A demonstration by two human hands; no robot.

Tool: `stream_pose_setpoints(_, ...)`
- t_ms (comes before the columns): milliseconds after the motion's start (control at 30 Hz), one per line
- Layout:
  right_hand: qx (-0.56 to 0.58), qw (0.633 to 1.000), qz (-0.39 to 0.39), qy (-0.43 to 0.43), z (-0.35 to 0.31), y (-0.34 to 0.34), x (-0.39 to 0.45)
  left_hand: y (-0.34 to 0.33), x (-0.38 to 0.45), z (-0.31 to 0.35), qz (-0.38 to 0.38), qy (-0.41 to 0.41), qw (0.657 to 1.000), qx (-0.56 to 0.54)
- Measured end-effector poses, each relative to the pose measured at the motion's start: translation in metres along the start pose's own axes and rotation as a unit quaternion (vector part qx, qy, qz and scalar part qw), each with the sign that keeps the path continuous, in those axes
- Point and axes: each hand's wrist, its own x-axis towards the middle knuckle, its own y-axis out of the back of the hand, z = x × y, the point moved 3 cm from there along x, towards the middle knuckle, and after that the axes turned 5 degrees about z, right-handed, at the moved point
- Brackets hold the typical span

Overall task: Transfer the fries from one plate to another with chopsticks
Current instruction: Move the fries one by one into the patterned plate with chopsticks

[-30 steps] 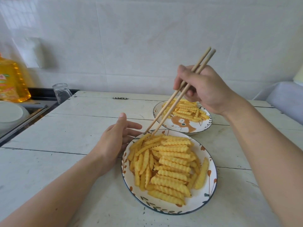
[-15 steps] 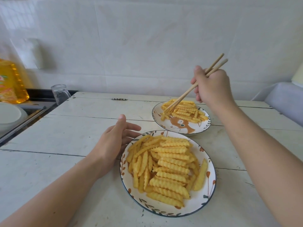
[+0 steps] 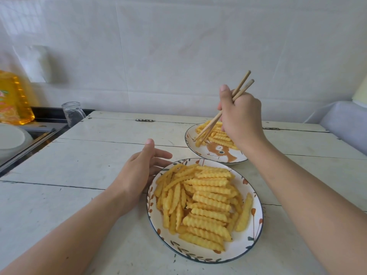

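Right hand (image 3: 241,118) at about 1 o'clock, fingers curled round a pair of wooden chopsticks (image 3: 222,110), held over the far plate (image 3: 200,150). Chopstick tips down at the near-left edge of that plate's crinkle-cut fries (image 3: 219,135), against or pinching one fry; cannot tell which. Butt ends sticking up past the knuckles toward 1 o'clock. Far plate white with a brown animal drawing on its bare near part, its small heap of fries at the plate's 12 o'clock, partly hidden by the hand. Left hand (image 3: 139,175) open at about 9 o'clock of the near plate (image 3: 256,221), fingers straight and spread, thumb up, fingertips at the plate's rim, gripping nothing. Near plate white with a dark rim line and leaf pattern, piled with a large heap of fries (image 3: 200,199), one fry lying apart at the plate's 3 o'clock. Both plates on the white plank worktop (image 3: 95,161), nearly touching, far plate at 1 o'clock of the near one. At 10 o'clock, off the worktop's edge, an upturned clear glass mug (image 3: 72,114), a yellow oil bottle (image 3: 14,100) and part of a white dish (image 3: 10,139).
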Motion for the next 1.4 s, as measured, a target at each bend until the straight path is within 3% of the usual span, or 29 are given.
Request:
stream_pose_setpoints(233,-0.038,0.999,-0.004,-0.002,0.001,0.003,0.003,0.0,-0.002,0.001,-0.002,-0.002,1.0,-0.001)
stream_pose_setpoints(367,0.071,0.995,-0.014,-0.074,-0.009,0.025,0.024,0.0,-0.001,0.001,-0.001,-0.002,1.0,-0.001)
stream_pose_setpoints(500,0.224,0.958,-0.127,-0.124,-0.026,0.044,0.033,0.0,-0.001,0.001,-0.001,-0.001,1.0,0.0)
stream_pose_setpoints(700,0.142,0.955,-0.244,-0.09,-0.022,0.034,0.023,0.0,-0.001,0.0,-0.002,0.001,1.0,0.001)
stream_pose_setpoints(767,0.158,0.959,-0.215,-0.098,-0.02,0.038,0.026,0.0,-0.001,0.0,-0.003,0.002,1.0,0.001)
stream_pose_setpoints(867,0.189,0.968,-0.104,-0.125,-0.013,0.046,0.036,0.001,0.0,-0.001,-0.003,0.001,1.0,0.001)
stream_pose_setpoints(967,0.131,0.982,-0.031,-0.135,0.005,0.043,0.039,0.001,0.0,-0.001,-0.001,-0.002,1.0,0.001)
stream_pose_setpoints(1100,0.039,0.993,-0.015,-0.111,0.02,0.026,0.025,0.001,0.0,-0.001,-0.003,-0.002,1.0,-0.001)
stream_pose_setpoints(1400,0.032,0.998,-0.014,-0.05,0.028,-0.012,-0.003,0.001,0.001,-0.001,-0.007,-0.005,1.0,0.0)
